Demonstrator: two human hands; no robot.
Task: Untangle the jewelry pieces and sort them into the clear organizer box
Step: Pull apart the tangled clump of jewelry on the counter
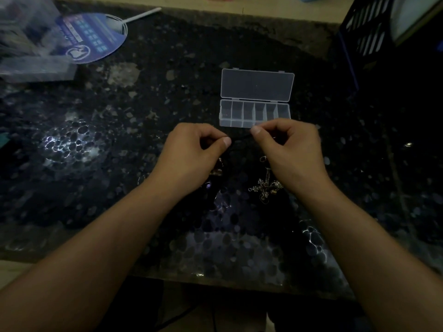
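Observation:
A thin black cord stretches between my two hands just above the dark speckled table. My left hand pinches one end of it between thumb and fingers. My right hand pinches the other end. Below my hands lies a tangle of silver and gold jewelry, and a few brownish pieces hang or lie under my left hand. The clear organizer box stands open just beyond my hands, its lid folded back. Its compartments look empty.
A round blue hand fan with a white handle lies at the back left, beside a clear plastic case. A dark crate stands at the back right. The table's front edge runs below my forearms.

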